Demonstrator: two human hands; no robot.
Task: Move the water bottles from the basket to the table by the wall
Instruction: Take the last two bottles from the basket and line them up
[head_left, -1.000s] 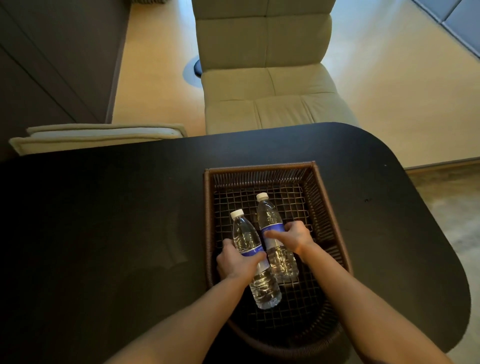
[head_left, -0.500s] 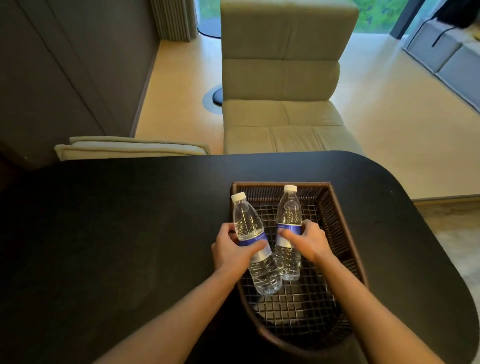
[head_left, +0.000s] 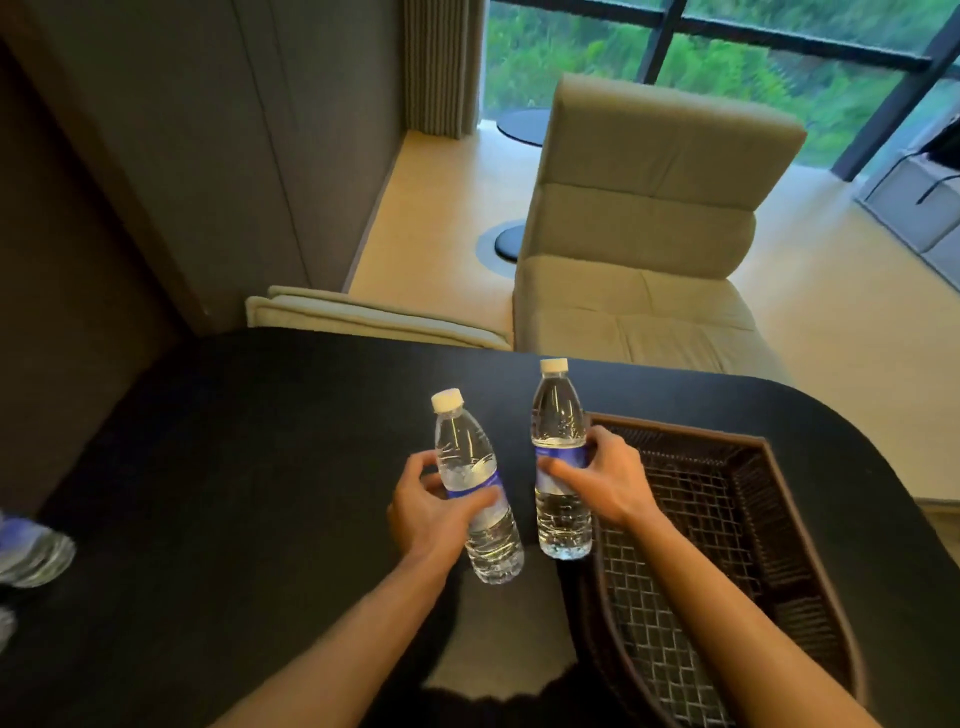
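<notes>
Bottles of water, two of them, are held in the air over the black table (head_left: 234, 493), one in each hand, just left of the basket (head_left: 779, 519). The left bottle (head_left: 475, 488) leans a little with its white cap to the upper left; the left hand (head_left: 431, 512) grips it around the blue label, thumb across the front and fingers curled round the far side. The right bottle (head_left: 561, 457) stands close to upright, its cap highest in the view, and the right hand (head_left: 605, 480) wraps its blue label from the right side, thumb laid over the front. The two bottles are near each other but apart, with a strip of dark tabletop showing between them. Both are clear, ribbed in the lower half, and hold water.

The basket is dark brown wicker with a wire-mesh bottom and sits on the right part of the table; the right forearm crosses over its left rim. No bottle shows inside the part of it that is in view.

At the left edge of the view, on the same table, lies part of another clear bottle with a blue label (head_left: 31, 551), blurred and cut off by the frame.

Beyond the table stands a beige padded chair (head_left: 639, 249), and left of it a second beige cushion edge (head_left: 363, 317). Behind are a grey panelled wall (head_left: 208, 156), a curtain (head_left: 441, 67) and a window (head_left: 727, 62) with green foliage outside.
</notes>
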